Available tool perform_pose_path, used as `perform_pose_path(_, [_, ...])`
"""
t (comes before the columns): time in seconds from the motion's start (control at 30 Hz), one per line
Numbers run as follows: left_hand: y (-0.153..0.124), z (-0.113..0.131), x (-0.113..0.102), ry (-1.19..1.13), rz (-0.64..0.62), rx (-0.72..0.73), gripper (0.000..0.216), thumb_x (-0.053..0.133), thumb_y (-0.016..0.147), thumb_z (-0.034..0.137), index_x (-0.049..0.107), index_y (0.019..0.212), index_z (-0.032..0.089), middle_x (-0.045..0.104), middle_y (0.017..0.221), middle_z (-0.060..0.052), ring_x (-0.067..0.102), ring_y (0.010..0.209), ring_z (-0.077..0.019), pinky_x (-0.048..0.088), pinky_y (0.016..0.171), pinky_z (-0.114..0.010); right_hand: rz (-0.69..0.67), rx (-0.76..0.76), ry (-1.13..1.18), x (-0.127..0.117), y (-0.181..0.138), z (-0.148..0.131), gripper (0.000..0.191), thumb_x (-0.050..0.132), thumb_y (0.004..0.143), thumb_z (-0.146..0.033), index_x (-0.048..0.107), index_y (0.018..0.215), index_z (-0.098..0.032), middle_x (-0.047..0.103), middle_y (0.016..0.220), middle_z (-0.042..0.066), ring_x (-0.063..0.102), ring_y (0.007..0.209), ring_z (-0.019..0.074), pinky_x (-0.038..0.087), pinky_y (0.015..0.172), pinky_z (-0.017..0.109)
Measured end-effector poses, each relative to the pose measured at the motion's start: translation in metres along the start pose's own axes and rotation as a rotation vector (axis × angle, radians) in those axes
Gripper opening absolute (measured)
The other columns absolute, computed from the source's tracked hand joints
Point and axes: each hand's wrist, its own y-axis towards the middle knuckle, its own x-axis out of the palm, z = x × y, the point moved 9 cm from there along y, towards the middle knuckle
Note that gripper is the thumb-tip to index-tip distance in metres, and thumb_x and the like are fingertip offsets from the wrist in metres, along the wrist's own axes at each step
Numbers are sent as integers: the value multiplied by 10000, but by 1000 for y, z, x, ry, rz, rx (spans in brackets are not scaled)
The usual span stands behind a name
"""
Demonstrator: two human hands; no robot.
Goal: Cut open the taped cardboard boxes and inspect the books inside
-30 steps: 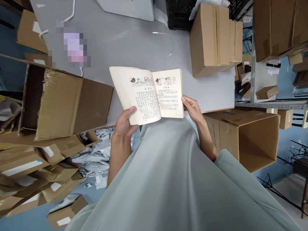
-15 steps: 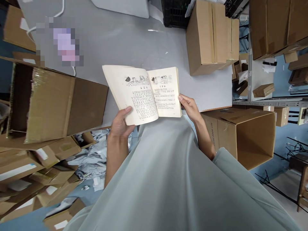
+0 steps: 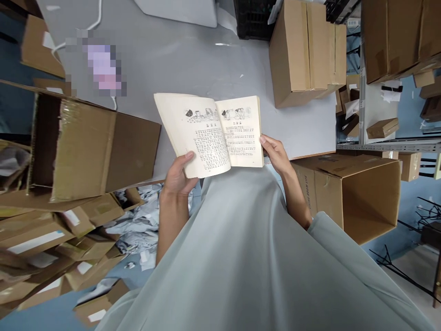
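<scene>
An open book (image 3: 210, 135) with cream pages, printed text and small drawings along the top is held in front of my body, over the near edge of the grey table (image 3: 193, 59). My left hand (image 3: 179, 174) grips its lower left corner, thumb on the page and the other fingers hidden beneath. At the right edge, my right hand (image 3: 275, 152) pinches the page block, with its thumb in sight and its fingers mostly behind the book.
An open cardboard box (image 3: 82, 147) stands at the left, and another open box (image 3: 347, 193) at the right. Closed cartons (image 3: 303, 50) and a black crate (image 3: 254, 20) sit at the table's back right. Several boxes (image 3: 93, 211) and crumpled wrapping (image 3: 141, 225) lie at lower left.
The whole view has shifted slightly, so everything appears a little further right. The book stays open at the same pages, with both hands holding it as before.
</scene>
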Motion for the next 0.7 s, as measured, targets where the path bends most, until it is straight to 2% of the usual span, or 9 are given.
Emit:
perform_pose_path(0.13, [-1,1,-1,-3,15,15,777,1023,633,407,783,1331,165,844,1312,-151,608,1524,-443,511,1308,-571,-15,-23,5,2,1,-2,618,647,999,-820,848,1179,-264,763,1028,57,673,1072,246,572,915,380])
perform_pose_path(0.43, [-2,2,-2,9,40,19,774,1021,607,404,787,1309,179,841,1327,-135,535,1598,-422,510,1320,-526,-33,-68,19,6,3,-4,598,658,977,-838,826,1004,-265,695,981,39,619,983,212,544,853,352])
perform_pose_path(0.7, [-2,3,-1,12,27,18,771,1008,636,395,771,1333,167,831,1351,-149,548,1584,-427,499,1324,-539,-11,-22,-21,5,2,-1,602,632,998,-824,831,1078,-262,725,1018,49,643,1010,211,565,836,336])
